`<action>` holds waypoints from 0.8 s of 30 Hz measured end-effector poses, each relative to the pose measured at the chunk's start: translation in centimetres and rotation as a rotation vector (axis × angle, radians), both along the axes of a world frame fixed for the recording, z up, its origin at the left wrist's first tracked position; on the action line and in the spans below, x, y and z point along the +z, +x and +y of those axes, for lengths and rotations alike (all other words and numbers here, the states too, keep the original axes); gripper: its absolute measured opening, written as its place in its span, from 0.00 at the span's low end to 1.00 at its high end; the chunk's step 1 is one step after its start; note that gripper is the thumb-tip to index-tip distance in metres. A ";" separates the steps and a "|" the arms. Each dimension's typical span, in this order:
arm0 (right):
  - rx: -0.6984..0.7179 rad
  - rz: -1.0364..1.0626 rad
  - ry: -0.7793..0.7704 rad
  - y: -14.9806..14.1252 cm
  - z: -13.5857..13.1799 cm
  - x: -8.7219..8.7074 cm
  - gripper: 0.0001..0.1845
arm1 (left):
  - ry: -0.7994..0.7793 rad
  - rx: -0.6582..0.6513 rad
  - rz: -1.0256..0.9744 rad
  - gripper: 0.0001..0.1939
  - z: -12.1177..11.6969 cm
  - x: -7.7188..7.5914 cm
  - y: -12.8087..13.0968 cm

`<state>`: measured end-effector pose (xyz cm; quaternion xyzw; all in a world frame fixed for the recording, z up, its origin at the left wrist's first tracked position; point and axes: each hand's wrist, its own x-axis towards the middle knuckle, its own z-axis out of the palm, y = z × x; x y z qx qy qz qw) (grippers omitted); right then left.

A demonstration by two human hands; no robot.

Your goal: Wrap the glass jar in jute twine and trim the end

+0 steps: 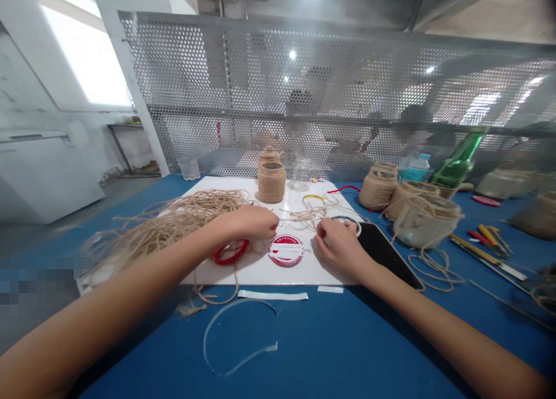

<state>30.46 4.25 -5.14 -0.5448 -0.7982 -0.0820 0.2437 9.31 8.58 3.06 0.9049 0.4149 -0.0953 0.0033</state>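
Observation:
My left hand (257, 220) is closed in a fist just above the left side of a red and white round lid (285, 251). What it holds, if anything, is hidden. White strips cross the top of the lid, which lies flat on a white board (256, 276). Under my left wrist lies a red loop (230, 253), partly covered. My right hand (336, 241) rests on the board to the right of the lid, fingers curled together. Beside its fingertips is a roll of tape (358, 229), partly hidden; I cannot tell whether the hand grips it.
Loose jute twine (174, 228) heaps at left. Twine-wrapped jars (271, 183) stand at the back, more at right near a green bottle (456, 161). A dark tablet-like slab (386, 251) lies by my right forearm. White strips (273, 296) and a clear curled strip (208, 335) lie in front.

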 end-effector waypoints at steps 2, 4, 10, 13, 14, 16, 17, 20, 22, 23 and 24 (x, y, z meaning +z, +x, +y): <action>0.027 0.027 -0.020 0.1 0.1 -0.1 0.04 | -0.008 -0.004 0.018 0.12 0.0 0.1 0.0; 0.057 0.062 -0.042 0.1 0.0 0.0 0.06 | -0.012 -0.005 0.043 0.13 -0.1 0.2 -0.1; 0.120 0.280 -0.136 -0.4 -0.4 0.9 0.08 | 0.048 -0.031 -0.071 0.14 0.1 -0.1 0.2; 0.195 0.412 -0.207 -0.5 -0.3 1.5 0.11 | 0.060 -0.082 -0.284 0.15 0.0 -0.8 1.0; 0.216 0.441 -0.223 -0.5 -0.3 1.6 0.12 | 0.078 -0.097 -0.342 0.14 -0.1 -1.1 1.3; 0.255 0.527 -0.262 -0.5 -0.4 1.8 0.14 | 0.163 -0.123 -0.399 0.13 -0.4 -1.4 1.9; 0.279 0.597 -0.293 -0.6 -0.5 1.8 0.14 | 0.209 -0.131 -0.411 0.12 -0.6 -1.5 2.1; 0.376 0.863 -0.407 -1.0 -0.7 1.7 0.13 | 0.286 -0.130 -0.431 0.14 -1.1 -1.5 2.4; 0.403 1.006 -0.464 -1.3 -0.8 1.7 0.13 | 0.299 -0.141 -0.432 0.13 -1.2 -1.3 2.4; 0.395 1.060 -0.476 -1.3 -0.8 1.8 0.13 | 0.301 -0.156 -0.427 0.13 -1.1 -1.3 2.3; 0.375 1.107 -0.475 -1.3 -0.7 1.9 0.14 | 0.300 -0.175 -0.420 0.12 -1.0 -1.2 2.2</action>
